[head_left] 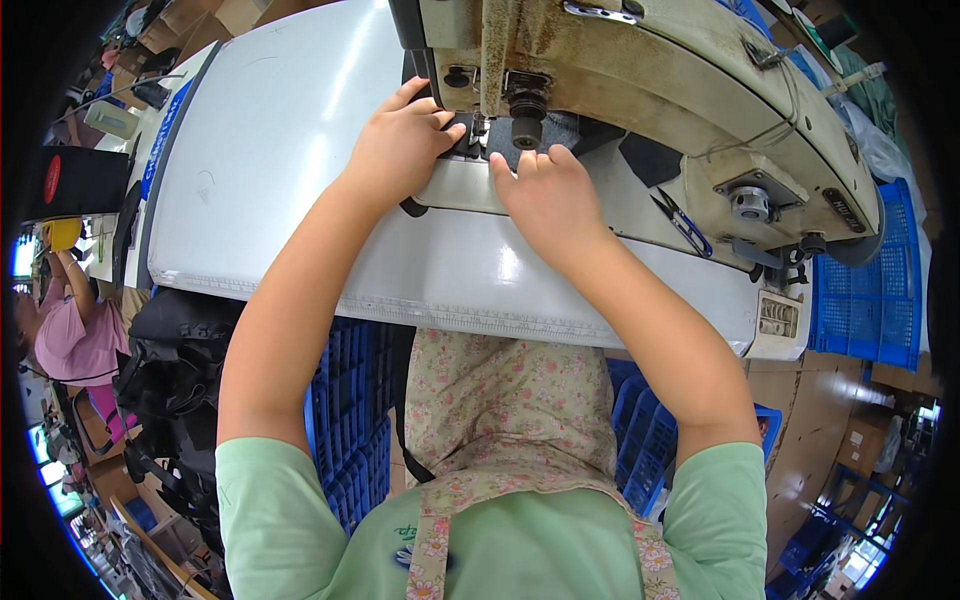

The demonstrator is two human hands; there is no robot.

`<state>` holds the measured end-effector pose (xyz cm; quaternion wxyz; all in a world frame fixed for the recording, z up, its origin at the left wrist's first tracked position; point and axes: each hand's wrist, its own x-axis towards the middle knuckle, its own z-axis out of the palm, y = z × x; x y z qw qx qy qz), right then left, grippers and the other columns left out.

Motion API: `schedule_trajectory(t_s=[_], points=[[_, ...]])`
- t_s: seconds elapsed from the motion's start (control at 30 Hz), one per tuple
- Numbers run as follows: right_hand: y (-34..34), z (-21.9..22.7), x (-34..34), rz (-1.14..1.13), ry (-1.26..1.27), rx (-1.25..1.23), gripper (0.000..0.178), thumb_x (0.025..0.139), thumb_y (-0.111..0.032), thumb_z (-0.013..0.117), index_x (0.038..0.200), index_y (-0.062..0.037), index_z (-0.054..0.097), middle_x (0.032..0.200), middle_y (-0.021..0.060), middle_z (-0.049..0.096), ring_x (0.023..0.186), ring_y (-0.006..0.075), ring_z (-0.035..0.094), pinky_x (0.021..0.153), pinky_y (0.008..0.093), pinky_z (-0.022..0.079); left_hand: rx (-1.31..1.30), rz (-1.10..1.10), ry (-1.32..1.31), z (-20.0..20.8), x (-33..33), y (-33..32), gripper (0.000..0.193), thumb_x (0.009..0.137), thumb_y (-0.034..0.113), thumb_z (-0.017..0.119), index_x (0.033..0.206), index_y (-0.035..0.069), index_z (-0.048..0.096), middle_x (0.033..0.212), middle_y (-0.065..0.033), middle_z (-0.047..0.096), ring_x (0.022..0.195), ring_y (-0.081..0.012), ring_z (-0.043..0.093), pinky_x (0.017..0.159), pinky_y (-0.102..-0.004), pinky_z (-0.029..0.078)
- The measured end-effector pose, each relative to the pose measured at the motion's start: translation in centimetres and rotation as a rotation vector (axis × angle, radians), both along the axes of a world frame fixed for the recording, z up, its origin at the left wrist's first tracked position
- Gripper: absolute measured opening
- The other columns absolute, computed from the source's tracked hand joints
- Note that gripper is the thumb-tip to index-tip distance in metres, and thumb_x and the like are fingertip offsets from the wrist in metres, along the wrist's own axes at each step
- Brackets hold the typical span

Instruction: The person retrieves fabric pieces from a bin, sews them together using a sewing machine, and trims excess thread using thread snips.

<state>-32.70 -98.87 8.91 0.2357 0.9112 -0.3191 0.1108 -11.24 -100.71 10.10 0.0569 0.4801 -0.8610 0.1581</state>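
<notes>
A worn beige sewing machine spans the top of the table, its presser foot down at dark fabric. My left hand rests just left of the foot. Its fingers are spread, with the thumb reaching toward the foot over the dark material. Right of the foot, my right hand has its fingers bent down at the near edge of the fabric, the thumb pointing forward. The right fingertips are partly hidden. A loose black fabric piece and blue-handled thread snips lie farther right.
The white table has a ruler strip along its front edge. A blue plastic basket stands at the right, and blue crates sit below the table. Black bags hang at the left; beyond them a person in pink works.
</notes>
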Motion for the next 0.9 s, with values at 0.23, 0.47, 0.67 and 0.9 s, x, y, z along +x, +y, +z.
schedule_trajectory(t_s=[0.23,0.47,0.67,0.9], points=[[-0.6,-0.2,0.3,0.012,-0.001,-0.033,0.011,0.087,-0.017,0.059,0.083,-0.0120,0.068,0.061,-0.0030,0.058,0.066,0.0145,0.056,0.062,0.0295,0.035,-0.003,0.054,0.112,-0.5,0.5,-1.2,0.023,0.086,0.016,0.061,0.104,0.024,0.074,0.099,0.0067,0.067,0.111,-0.0185,0.056,0.102,-0.0292,0.044],[-0.9,-0.4,0.4,-0.011,0.014,-0.012,0.011,0.087,-0.017,0.060,0.086,-0.0113,0.069,0.062,-0.0033,0.058,0.065,0.0144,0.056,0.061,0.0294,0.035,-0.011,0.082,0.147,0.0,0.0,-1.5,0.024,0.085,0.014,0.063,0.104,0.024,0.075,0.101,0.0059,0.066,0.111,-0.0201,0.056,0.095,-0.0279,0.047],[-0.9,-0.9,0.5,-0.018,-0.032,-0.038,0.012,0.083,-0.016,0.061,0.091,-0.0097,0.069,0.064,-0.0019,0.059,0.067,0.0154,0.056,0.063,0.0300,0.035,0.015,0.095,0.113,0.5,-0.3,-1.2,0.031,0.082,0.008,0.061,0.106,0.023,0.074,0.101,0.0049,0.067,0.110,-0.0198,0.056,0.095,-0.0279,0.046],[-0.9,-1.5,0.8,-0.038,-0.050,-0.059,0.014,0.082,-0.015,0.062,0.092,-0.0082,0.068,0.065,-0.0017,0.060,0.068,0.0166,0.056,0.066,0.0307,0.036,0.061,0.166,0.139,-0.1,-0.1,-1.7,0.035,0.080,0.005,0.060,0.106,0.024,0.074,0.100,0.0015,0.069,0.106,-0.0229,0.058,0.091,-0.0305,0.048]])
